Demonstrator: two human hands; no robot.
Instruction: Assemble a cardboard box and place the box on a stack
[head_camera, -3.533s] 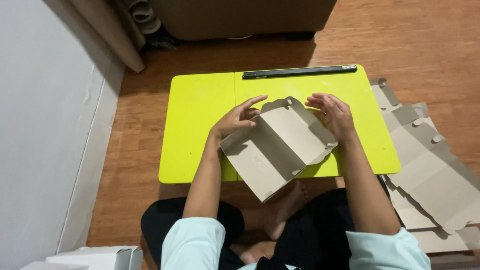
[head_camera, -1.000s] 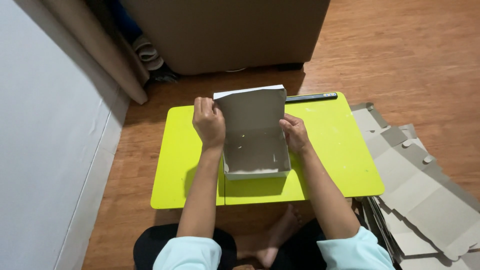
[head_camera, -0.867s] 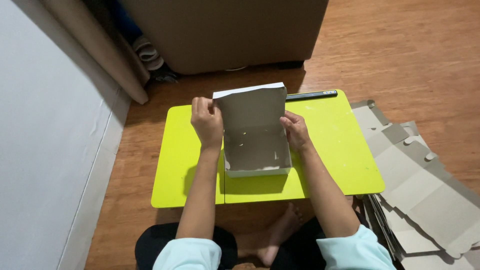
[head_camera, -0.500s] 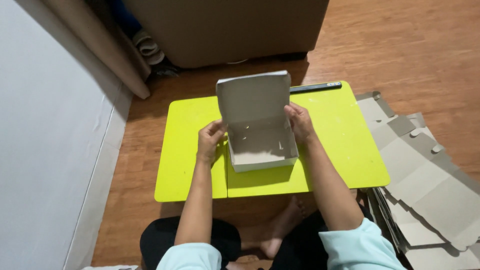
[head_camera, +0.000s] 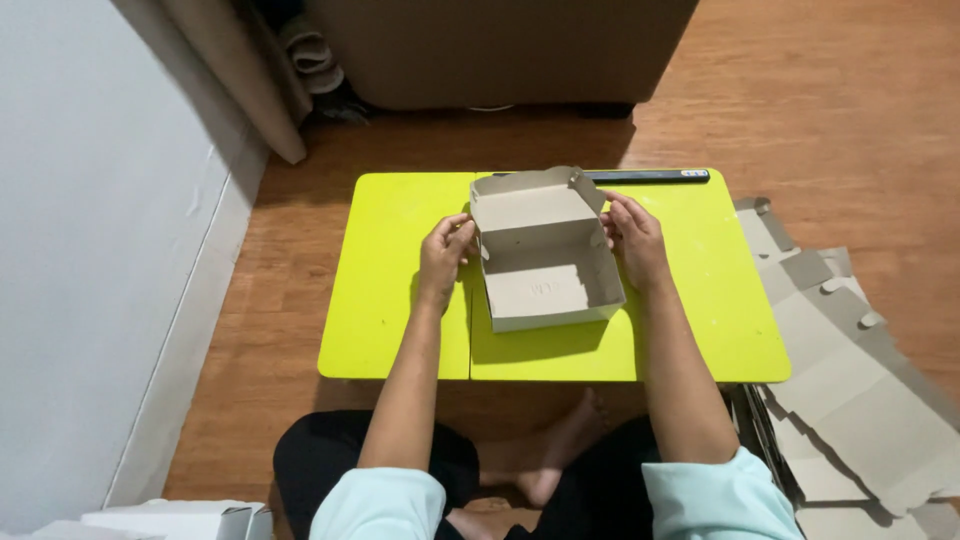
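On lime table (head_camera: 400, 300), both hands' fingers (head_camera: 452, 238) grip grey cardboard box (head_camera: 548, 262), lid open.

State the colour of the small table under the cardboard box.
Bright lime yellow-green table, seen in the head view.

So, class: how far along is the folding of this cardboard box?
Done: the grey cardboard box stands formed on the yellow-green table, walls up. In hand: left hand and right hand hold its sides. Left: its lid is open; flat blanks lie unfolded on the floor.

box (head_camera: 548, 262) grey-brown | table (head_camera: 400, 300) lime-yellow | floor (head_camera: 850, 110) red-brown wood | sleeves (head_camera: 385, 510) pale mint
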